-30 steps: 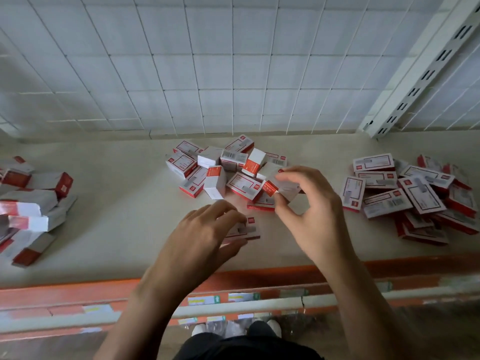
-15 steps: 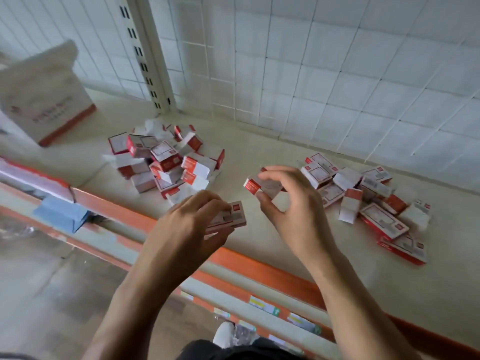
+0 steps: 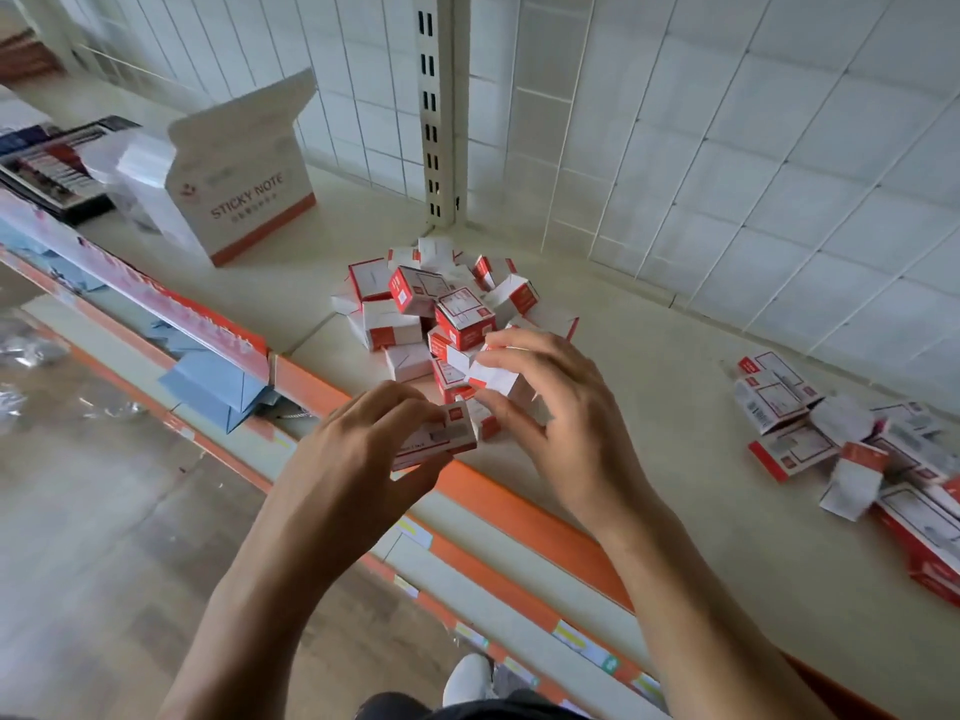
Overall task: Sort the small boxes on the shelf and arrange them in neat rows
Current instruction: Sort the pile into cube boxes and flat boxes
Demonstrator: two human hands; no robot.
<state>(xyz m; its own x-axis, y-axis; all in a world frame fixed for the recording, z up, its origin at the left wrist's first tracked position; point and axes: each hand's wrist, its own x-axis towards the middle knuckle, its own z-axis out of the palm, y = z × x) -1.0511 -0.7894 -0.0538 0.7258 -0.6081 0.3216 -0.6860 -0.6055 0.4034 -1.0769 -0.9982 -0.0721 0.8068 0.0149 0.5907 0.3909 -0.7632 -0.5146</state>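
Red-and-white boxes in both hands, right at the shelf [image 3: 675,407] lip
My left hand [image 3: 358,449] pinches one flat box [image 3: 441,439], my right hand [image 3: 566,413] another box [image 3: 493,376] just near the heap [image 3: 441,309]; a slack grip drops either over the orange edge [image 3: 519,506]

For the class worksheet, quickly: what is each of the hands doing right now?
Left hand: closed on a flat box.
Right hand: closed on a small white box at the heap.
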